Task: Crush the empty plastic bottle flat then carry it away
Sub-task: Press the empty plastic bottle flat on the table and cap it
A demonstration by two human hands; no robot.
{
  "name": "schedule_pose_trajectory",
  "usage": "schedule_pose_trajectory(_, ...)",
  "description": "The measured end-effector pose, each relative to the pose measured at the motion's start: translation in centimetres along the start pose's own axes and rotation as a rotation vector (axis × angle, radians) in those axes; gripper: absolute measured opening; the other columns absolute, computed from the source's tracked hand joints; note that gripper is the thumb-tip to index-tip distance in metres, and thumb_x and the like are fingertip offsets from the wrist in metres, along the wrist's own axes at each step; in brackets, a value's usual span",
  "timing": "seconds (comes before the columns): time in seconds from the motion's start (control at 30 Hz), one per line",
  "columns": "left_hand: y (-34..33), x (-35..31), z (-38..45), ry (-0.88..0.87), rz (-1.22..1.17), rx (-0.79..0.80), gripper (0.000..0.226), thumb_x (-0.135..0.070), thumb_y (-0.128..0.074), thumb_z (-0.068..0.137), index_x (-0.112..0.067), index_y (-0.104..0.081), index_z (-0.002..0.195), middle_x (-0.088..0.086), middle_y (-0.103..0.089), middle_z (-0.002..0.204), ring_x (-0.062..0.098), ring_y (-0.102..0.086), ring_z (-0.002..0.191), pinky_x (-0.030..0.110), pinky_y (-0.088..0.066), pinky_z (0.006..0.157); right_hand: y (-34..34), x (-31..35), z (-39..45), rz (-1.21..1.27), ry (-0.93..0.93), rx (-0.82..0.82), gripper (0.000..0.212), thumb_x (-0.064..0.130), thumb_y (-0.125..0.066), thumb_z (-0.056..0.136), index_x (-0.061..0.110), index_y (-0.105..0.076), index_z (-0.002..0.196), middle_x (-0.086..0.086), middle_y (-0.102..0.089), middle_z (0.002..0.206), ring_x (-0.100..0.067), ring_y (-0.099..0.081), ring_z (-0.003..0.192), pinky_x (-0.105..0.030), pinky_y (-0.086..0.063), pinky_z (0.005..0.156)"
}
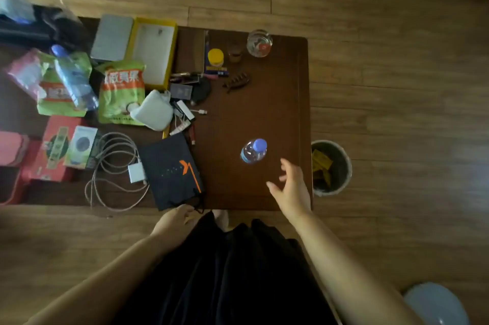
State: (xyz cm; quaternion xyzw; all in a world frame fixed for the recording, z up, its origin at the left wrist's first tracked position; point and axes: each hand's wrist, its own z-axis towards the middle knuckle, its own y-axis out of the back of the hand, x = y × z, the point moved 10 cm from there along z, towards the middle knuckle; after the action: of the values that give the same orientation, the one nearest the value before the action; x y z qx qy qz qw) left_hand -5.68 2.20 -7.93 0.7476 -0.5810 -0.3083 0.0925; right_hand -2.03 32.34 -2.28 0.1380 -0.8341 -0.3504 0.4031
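Observation:
A clear plastic bottle point(253, 151) with a blue cap stands upright on the dark wooden table point(264, 102), seen from above. My right hand point(291, 187) hovers over the table just to the right of and nearer than the bottle, fingers spread, holding nothing and not touching it. My left hand point(176, 220) rests at the table's near edge, by the corner of a black pouch point(170, 169). Its fingers are partly hidden, so whether it grips the pouch is unclear.
A small bin point(332, 167) with yellow scraps stands on the floor right of the table. A glass bottle point(259, 42) stands at the far edge. Snack bags point(123, 91), a second plastic bottle point(74, 78), boxes, cables point(116, 171) and a yellow tray point(153, 52) crowd the left half.

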Motion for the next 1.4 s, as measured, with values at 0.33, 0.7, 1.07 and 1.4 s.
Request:
schedule_pose_trajectory(0.33,3.8,-6.8,6.3,-0.106,-0.049,0.028,0.047,-0.028,-0.06,0.088,-0.016,-0.05,0.131,0.007,-0.061,0.127,0.021,-0.057,0.115,0.032,-0.046,0.096,-2.7,7.5,8.5,-0.33,0.097,0.082,0.031,0.019,-0.063,0.089,0.016,-0.056,0.119,-0.007,-0.052,0.118,-0.022,-0.061,0.1,-0.03,-0.055,0.073)
schedule_pose_trajectory(0.7,3.2,-17.9,10.0,-0.402,0.494,-0.277,0.106,-0.057,-0.066,0.072,-0.026,-0.001,0.149,0.004,-0.035,0.15,0.024,-0.029,0.141,0.049,-0.014,0.118,0.3,-1.2,11.5,0.107,-0.234,0.093,0.054,0.06,-0.04,0.09,0.021,-0.046,0.053,0.003,-0.048,0.053,-0.017,-0.051,0.053,-0.034,-0.043,0.056)
schedule_pose_trajectory(1.07,-1.6,-19.3,16.6,-0.344,0.527,-0.148,0.1,-0.059,-0.06,0.078,-0.016,-0.004,0.149,0.009,-0.046,0.138,0.026,-0.045,0.127,0.039,-0.042,0.101,-2.8,-5.4,16.5,0.15,-0.013,0.337,0.029,0.037,-0.046,0.097,0.025,-0.058,0.12,0.004,-0.059,0.122,-0.005,-0.051,0.107,-0.022,-0.042,0.088)
schedule_pose_trajectory(1.4,-5.2,-18.9,23.0,-0.403,0.636,-0.229,0.106,-0.078,-0.049,0.067,-0.024,-0.006,0.148,0.008,-0.051,0.125,0.026,-0.051,0.11,0.038,-0.046,0.088,-7.2,-9.2,22.0,-0.023,-0.133,0.056,0.023,0.022,-0.049,0.095,0.017,-0.058,0.116,-0.001,-0.055,0.121,-0.009,-0.053,0.101,-0.017,-0.043,0.079)
